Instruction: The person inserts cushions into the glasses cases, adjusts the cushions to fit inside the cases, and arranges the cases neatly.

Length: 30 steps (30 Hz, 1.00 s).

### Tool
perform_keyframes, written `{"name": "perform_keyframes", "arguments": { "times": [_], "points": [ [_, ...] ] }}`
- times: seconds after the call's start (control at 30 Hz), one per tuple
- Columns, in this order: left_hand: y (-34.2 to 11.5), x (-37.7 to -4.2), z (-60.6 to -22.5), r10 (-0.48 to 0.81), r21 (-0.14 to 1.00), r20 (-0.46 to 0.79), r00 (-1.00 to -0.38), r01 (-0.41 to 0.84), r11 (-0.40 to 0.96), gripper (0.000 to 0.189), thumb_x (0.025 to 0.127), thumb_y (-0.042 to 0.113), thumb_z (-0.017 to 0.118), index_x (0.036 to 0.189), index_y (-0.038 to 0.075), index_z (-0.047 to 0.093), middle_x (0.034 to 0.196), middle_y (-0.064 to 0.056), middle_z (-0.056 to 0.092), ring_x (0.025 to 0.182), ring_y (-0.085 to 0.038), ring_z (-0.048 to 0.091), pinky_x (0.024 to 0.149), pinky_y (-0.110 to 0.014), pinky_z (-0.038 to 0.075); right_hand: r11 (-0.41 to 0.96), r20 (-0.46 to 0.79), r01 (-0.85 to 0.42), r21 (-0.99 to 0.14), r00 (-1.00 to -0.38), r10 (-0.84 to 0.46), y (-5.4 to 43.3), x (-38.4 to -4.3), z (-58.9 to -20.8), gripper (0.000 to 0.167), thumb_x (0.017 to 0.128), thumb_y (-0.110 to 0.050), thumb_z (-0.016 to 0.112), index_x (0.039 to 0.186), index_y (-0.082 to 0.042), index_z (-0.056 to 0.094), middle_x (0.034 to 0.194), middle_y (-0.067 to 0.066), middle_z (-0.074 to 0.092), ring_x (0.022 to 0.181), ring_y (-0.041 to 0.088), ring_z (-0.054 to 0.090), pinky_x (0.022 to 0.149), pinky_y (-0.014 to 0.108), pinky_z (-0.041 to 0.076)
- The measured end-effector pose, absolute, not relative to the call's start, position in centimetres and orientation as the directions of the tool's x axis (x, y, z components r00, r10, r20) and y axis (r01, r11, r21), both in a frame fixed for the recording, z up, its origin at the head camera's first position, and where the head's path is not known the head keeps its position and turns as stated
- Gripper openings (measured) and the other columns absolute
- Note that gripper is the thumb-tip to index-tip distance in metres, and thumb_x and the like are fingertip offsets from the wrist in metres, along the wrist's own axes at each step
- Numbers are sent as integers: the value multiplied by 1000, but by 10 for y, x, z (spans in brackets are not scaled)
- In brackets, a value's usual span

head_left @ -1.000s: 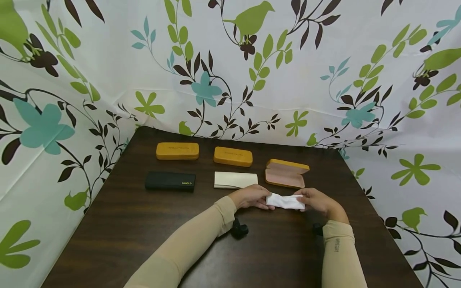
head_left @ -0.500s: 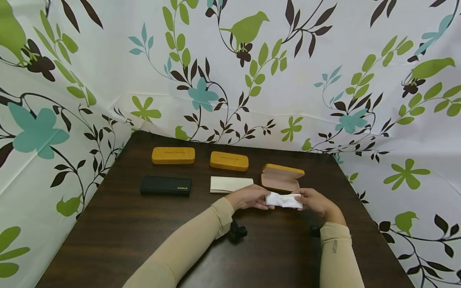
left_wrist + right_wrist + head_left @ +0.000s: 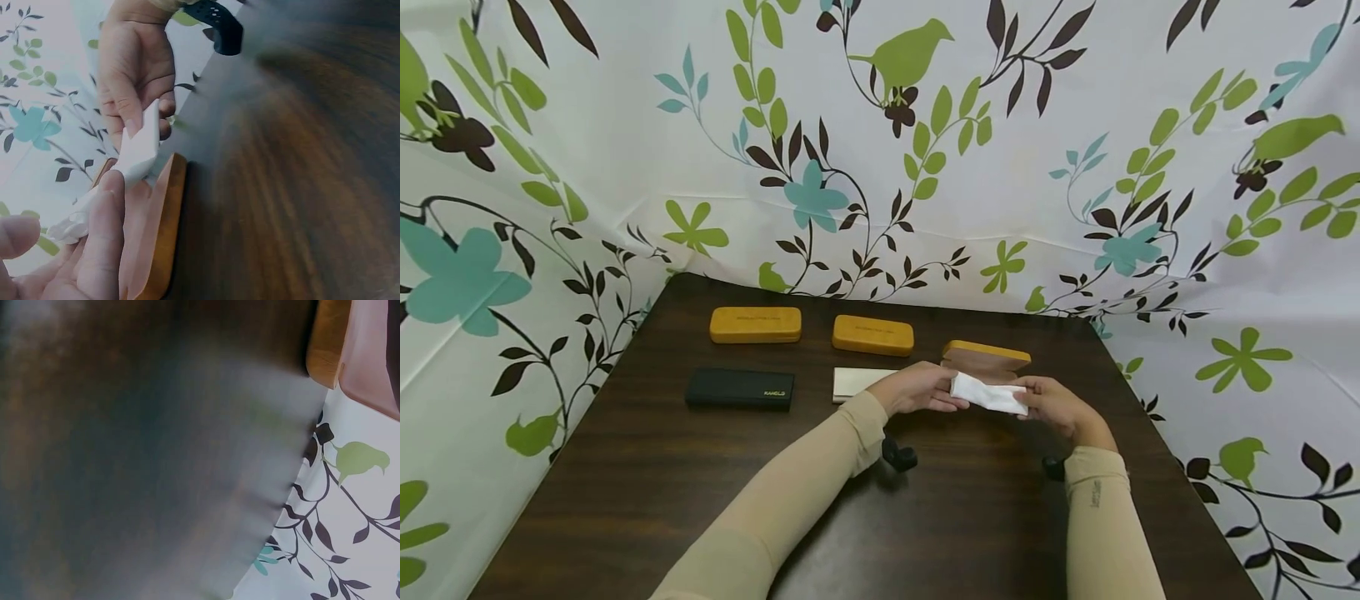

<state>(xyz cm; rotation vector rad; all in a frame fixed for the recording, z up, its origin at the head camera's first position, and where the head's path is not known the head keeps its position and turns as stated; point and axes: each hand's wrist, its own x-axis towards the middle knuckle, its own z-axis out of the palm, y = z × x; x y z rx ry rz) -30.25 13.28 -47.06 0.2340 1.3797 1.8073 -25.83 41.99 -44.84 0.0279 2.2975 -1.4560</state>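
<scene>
A folded white cloth (image 3: 988, 393) is stretched between my two hands in the head view. My left hand (image 3: 919, 388) holds its left end; my right hand (image 3: 1060, 410) pinches the right end between thumb and fingers. Just beneath and behind the cloth lies a yellow eyeglass case (image 3: 988, 354) with its lid up and a pink lining. The cloth hides much of the case's lower half. In the left wrist view the cloth (image 3: 140, 147) is above the open case (image 3: 165, 231). Only a corner of the case (image 3: 328, 344) shows in the right wrist view, without the hand.
Two closed yellow cases (image 3: 756, 325) (image 3: 872, 335) lie along the back of the dark table (image 3: 700, 483). In front of them are a black case (image 3: 740, 389) and a cream case (image 3: 857, 383), partly covered by my left hand. A patterned curtain (image 3: 880, 208) hangs behind.
Both hands have lifted the cloth slightly and moved it toward the back, so it now overlaps the open case. The head view has shifted a little.
</scene>
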Motion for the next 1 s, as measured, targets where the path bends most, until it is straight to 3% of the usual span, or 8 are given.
{"name": "perform_keyframes", "arguments": {
  "times": [0.37,0.57,0.8,1.0],
  "points": [
    [135,-316,-466,681,814,-345,-646,-567,-125,39,111,22,42,136,-4,56,122,-21,67,109,-29,70,93,-35,56,371,-330,245,-896,-926,-186,429,-273,-449,39,107,-5,50,137,18,44,111,7,63,93,14,63,78,27,58],
    [139,-321,-469,667,803,-355,-655,-579,-141,44,111,23,42,142,-8,50,129,-24,63,120,-35,64,102,-41,51,337,-326,261,-905,-933,-152,429,-278,-452,39,106,-2,50,138,19,42,108,6,62,91,12,63,78,26,58],
    [141,-327,-473,642,784,-375,-669,-599,-166,48,111,22,42,144,-12,43,127,-26,62,121,-37,63,104,-43,50,350,-346,288,-892,-931,-116,426,-284,-454,43,107,-4,50,142,19,39,115,13,60,93,12,62,81,28,58],
    [142,-330,-478,615,755,-395,-682,-623,-205,50,111,20,41,148,-14,35,137,-30,53,125,-40,59,105,-44,48,358,-365,307,-882,-925,-106,425,-288,-458,45,106,-3,50,143,20,37,118,16,58,94,13,61,84,31,58]
  ]
}}
